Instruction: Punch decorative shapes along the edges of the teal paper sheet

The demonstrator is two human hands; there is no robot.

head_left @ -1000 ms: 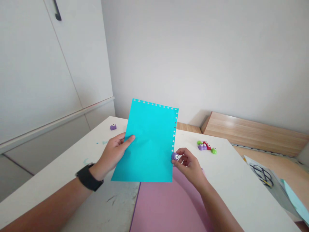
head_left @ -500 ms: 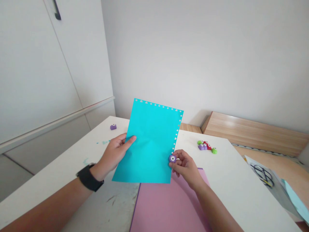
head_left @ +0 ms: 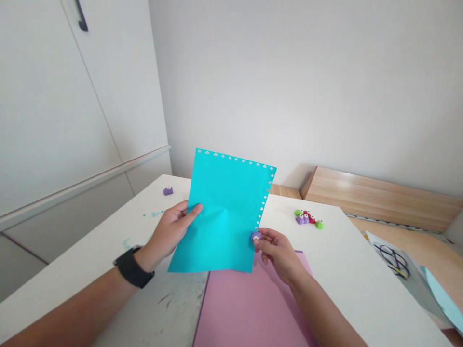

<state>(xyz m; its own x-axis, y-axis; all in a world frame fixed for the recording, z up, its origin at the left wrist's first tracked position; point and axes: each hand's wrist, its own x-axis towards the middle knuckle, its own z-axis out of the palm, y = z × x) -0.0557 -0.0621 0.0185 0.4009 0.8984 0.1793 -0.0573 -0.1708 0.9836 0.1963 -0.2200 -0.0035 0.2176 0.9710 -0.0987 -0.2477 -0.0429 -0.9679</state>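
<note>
A bright turquoise sheet of paper (head_left: 224,207) is held up, tilted, above the table. Small star and cloud shapes are punched along its top edge and down the upper part of its right edge. My left hand (head_left: 173,229) pinches the sheet's left edge, thumb on the front. In my right hand (head_left: 277,250) is a small purple craft punch (head_left: 256,236), set on the right edge just below the lowest punched hole. My right thumb lies over the punch's white button. Beneath the sheet is a pink mat (head_left: 253,308) with a purple border.
Several red, green and purple craft punches (head_left: 307,218) are grouped at the table's right, and another purple punch (head_left: 168,191) stands at the back left. A white cabinet (head_left: 83,96) borders the left side. Papers with a dark cord (head_left: 392,260) lie at the right.
My right thumb has moved onto the punch's button, which was uncovered before. The paper has shifted slightly left at its top and now buckles a little in the middle.
</note>
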